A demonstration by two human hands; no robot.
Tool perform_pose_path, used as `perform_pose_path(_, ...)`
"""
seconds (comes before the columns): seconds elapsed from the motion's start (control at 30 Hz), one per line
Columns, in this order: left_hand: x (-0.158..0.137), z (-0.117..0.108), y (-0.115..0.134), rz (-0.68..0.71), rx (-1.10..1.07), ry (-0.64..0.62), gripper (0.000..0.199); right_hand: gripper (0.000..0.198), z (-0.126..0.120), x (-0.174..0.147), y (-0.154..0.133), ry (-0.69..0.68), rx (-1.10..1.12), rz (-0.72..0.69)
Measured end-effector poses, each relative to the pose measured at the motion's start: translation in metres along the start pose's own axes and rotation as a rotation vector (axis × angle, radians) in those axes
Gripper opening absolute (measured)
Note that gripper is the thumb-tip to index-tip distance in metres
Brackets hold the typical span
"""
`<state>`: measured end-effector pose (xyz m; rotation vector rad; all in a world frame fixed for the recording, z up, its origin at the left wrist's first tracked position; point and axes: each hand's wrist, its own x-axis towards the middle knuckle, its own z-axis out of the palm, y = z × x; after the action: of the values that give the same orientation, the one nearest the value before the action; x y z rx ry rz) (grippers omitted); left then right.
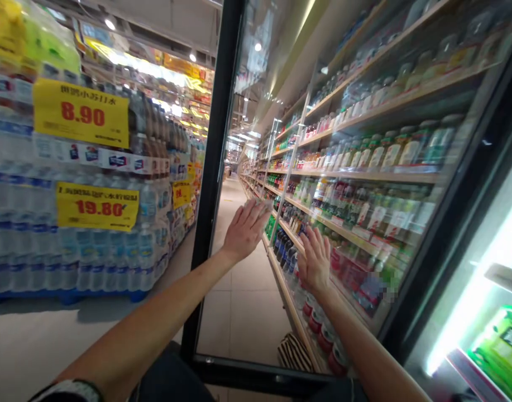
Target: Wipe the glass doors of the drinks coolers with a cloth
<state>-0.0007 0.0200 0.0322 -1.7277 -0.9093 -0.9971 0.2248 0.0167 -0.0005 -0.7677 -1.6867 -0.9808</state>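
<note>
Stretching to the glass door [339, 184]: left hand [244, 230] and right hand [315, 259] flattish, fingers [250, 214] slightly parted.

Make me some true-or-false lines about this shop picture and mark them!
1. The 8.90 sign is yellow. True.
2. The door frame is white. False: the door frame is black.
3. The left hand is in front of the glass door. True.
4. The right hand is holding a bottle. False: the right hand holds no bottle.
5. The 19.80 sign is above the 8.90 sign. False: it is below.
</note>
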Motion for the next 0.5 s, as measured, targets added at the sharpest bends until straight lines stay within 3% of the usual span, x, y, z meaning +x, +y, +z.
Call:
perform_pose_path(0.07,0.006,-0.002,0.003,-0.036,-0.043,-0.01,0.049,0.055,0.005,-0.001,-0.013,-0.013,0.032,0.009)
perform_pose_path(0.23,-0.009,0.002,0.026,0.068,-0.212,-0.088,0.059,0.057,0.017,0.0,-0.043,-0.074,0.157,-0.043)
perform_pose_path(0.37,-0.023,0.003,0.024,-0.006,-0.276,-0.026,0.063,0.056,0.025,0.001,-0.06,-0.07,0.218,-0.127)
perform_pose_path(0.5,-0.056,-0.004,0.014,-0.141,-0.202,-0.04,0.068,0.045,0.031,0.007,-0.08,-0.101,0.099,-0.073)
